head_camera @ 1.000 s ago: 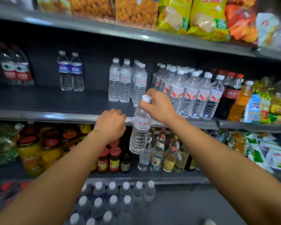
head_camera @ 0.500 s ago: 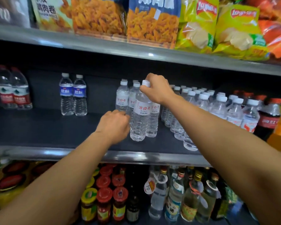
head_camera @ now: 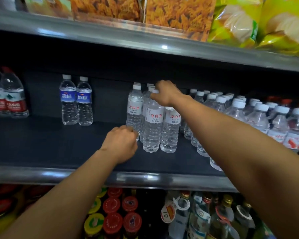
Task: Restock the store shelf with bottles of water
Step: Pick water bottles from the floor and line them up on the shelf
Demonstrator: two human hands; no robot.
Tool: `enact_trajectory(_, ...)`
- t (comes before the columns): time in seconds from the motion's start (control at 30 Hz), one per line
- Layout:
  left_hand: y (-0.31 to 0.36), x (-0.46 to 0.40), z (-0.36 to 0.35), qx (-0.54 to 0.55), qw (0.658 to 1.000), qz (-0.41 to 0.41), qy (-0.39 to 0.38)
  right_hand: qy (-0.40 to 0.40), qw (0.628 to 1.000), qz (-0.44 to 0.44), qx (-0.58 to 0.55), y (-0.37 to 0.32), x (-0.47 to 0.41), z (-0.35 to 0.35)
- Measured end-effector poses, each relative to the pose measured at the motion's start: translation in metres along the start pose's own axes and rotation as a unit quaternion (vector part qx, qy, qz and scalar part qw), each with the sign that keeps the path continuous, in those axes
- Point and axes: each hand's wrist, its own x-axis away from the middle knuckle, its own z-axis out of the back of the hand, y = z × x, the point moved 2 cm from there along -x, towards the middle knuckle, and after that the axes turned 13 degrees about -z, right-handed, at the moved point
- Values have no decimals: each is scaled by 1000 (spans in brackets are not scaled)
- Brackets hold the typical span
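Note:
A clear water bottle (head_camera: 152,128) with a white label and red characters stands upright on the dark middle shelf (head_camera: 41,144), at the front of a small group of the same bottles. My right hand (head_camera: 166,94) grips it around the white cap from above. A matching bottle (head_camera: 170,130) stands touching it on the right, and another (head_camera: 134,109) stands behind on the left. My left hand (head_camera: 122,144) is a closed fist resting on the shelf just left of the group, with nothing seen in it.
Two blue-label bottles (head_camera: 76,100) stand further left and two red-label bottles (head_camera: 7,95) at the far left. Several rows of water bottles (head_camera: 248,114) fill the right side. Snack bags (head_camera: 248,19) sit on the upper shelf, jars (head_camera: 114,219) and glass bottles (head_camera: 202,219) below.
My right hand lifted the bottle from below the shelf edge up onto the middle shelf and set it into the group. My left fist moved onto the shelf beside it.

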Motion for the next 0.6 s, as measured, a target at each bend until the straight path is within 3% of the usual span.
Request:
enact_trajectory(0.27,1,-1,-3,13,1000,-1,-1,-13,998,-56,13,8,-5,3)
enact_trajectory(0.6,20,9,28,-9,1000,-2,0,13,999,-16,41,13,41,17)
